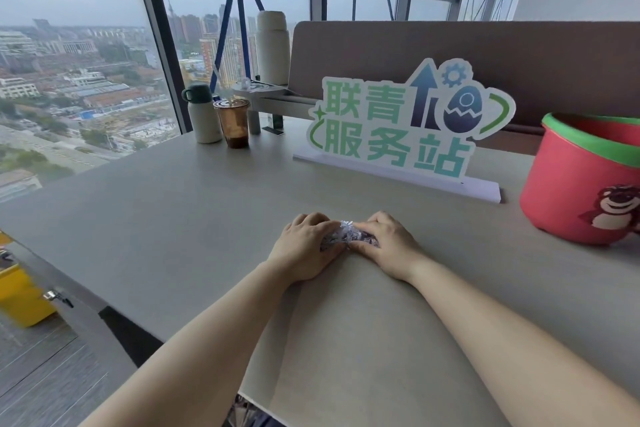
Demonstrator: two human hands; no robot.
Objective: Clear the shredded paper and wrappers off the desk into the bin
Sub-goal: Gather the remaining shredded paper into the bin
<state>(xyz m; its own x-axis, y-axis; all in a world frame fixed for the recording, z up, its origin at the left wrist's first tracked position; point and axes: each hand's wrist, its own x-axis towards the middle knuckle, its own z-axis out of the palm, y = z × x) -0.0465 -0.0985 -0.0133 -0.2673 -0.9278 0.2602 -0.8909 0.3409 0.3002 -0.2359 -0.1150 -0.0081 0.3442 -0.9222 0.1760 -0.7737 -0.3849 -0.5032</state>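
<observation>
Close to us, our two bare arms reach forward over the grey desk [173, 218]. Down on the left, below the desk edge, we see a yellow box [20, 295]. A bit farther out, near the middle of the desk, our left hand [304, 248] and our right hand [389, 246] meet. We hold a small heap of shredded paper [346, 236] between them, with the fingers of both hands curled round it from each side. The heap looks like it sits on the desk top.

Farther off on the right stands the red bin [575, 191] with a green rim and a bear picture, well apart from the paper. Behind our hands stands a white sign [398, 128] with green letters. At the far left of the desk, a brown see-through cup [232, 123] stands just beside a white bottle [202, 116] with a green lid. Past them is a big window [69, 45].
</observation>
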